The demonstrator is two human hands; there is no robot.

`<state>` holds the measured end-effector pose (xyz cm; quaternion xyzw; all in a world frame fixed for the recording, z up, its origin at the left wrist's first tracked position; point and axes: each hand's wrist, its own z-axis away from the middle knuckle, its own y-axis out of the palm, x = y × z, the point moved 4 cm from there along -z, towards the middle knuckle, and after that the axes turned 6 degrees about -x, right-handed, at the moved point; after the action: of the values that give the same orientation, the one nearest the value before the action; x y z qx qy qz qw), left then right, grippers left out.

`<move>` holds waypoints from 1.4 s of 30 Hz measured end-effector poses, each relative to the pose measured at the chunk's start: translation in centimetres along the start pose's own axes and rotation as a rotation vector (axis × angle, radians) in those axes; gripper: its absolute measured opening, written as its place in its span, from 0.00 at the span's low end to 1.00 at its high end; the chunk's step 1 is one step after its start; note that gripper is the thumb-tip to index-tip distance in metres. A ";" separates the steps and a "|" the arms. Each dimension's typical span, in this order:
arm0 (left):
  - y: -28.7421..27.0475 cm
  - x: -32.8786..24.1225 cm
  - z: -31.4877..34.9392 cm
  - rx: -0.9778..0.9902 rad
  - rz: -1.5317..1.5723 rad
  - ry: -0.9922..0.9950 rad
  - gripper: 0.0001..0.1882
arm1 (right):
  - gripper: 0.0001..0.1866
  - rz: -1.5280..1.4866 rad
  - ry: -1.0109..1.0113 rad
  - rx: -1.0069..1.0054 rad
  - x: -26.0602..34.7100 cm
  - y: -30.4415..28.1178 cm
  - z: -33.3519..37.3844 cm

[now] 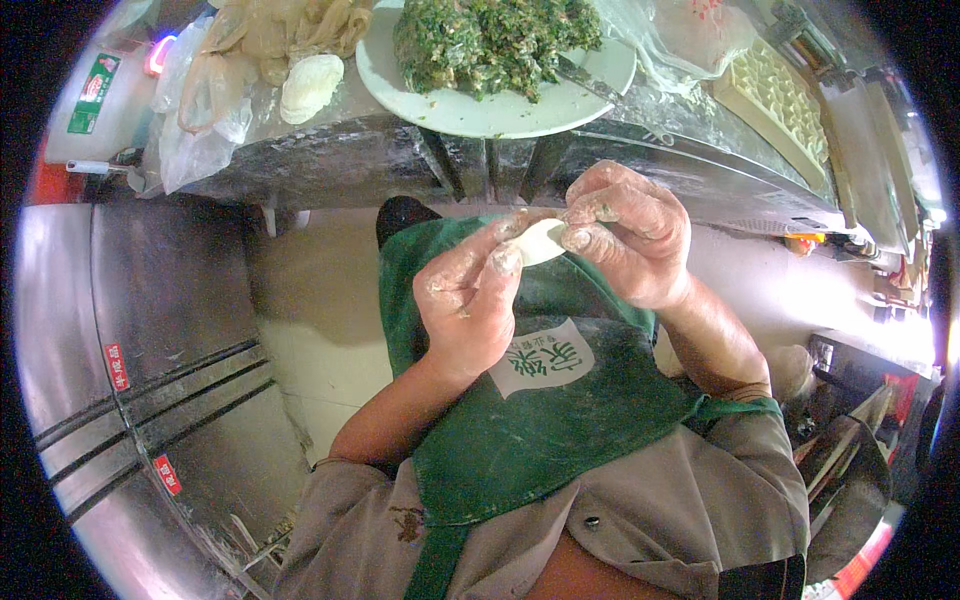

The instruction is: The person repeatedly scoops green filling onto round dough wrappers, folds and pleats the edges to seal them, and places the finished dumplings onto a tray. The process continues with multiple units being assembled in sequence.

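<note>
A small white dumpling [541, 242] is pinched between my two hands, in front of the green apron. My left hand [468, 290] is closed on its left end, thumb toward me. On its right end, the floury fingers of my right hand [635, 238] press the dough edge together. Beyond my hands, a white plate [470, 123] holds a heap of chopped green filling [490, 45]. A flat metal filling spatula [590, 78] leans in the heap's right side. Left of the plate lies a small stack of white dough wrappers [312, 88].
A tray of finished dumplings [775, 105] sits at the counter's right. Plastic bags [205, 110] and a white tub [100, 105] with a green label occupy the left. The floury counter edge [340, 150] runs across, just beyond my hands. Steel cabinet doors [160, 290] stand at left.
</note>
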<state>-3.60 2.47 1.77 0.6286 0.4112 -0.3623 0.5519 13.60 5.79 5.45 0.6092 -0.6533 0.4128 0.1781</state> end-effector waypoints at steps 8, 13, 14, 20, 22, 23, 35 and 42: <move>0.5 0.3 -0.9 -0.034 0.106 0.001 0.14 | 0.37 -0.513 0.358 0.035 -2.2 2.7 2.6; 1.3 -0.3 -1.1 -0.013 -0.053 -0.043 0.22 | 0.40 -0.589 0.597 0.069 -0.9 4.6 1.5; 1.4 -0.3 -1.4 -0.041 0.013 -0.072 0.24 | 0.37 -0.630 0.650 -0.069 -1.8 5.4 2.3; 1.6 2.5 -1.5 0.207 -0.065 -0.033 0.46 | 0.32 -0.822 0.714 -0.164 -1.9 5.3 2.8; 2.0 2.3 -1.8 0.273 -0.001 -0.056 0.48 | 0.25 -0.977 0.691 -0.239 -1.2 5.5 2.9; 2.2 2.1 -1.8 0.307 0.032 -0.068 0.48 | 0.25 -0.904 0.632 -0.207 -1.0 5.4 2.9; 2.0 1.0 -2.5 0.356 -0.093 -0.014 0.21 | 0.21 -0.686 0.755 -0.211 0.1 4.9 3.2; 2.1 0.4 -2.7 0.329 -0.268 0.127 0.19 | 0.19 -0.530 0.557 -0.258 0.6 5.5 2.4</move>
<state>-1.57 5.05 2.60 0.6715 0.4604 -0.4543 0.3616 8.99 3.15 2.71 0.5939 -0.4469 0.4165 0.5235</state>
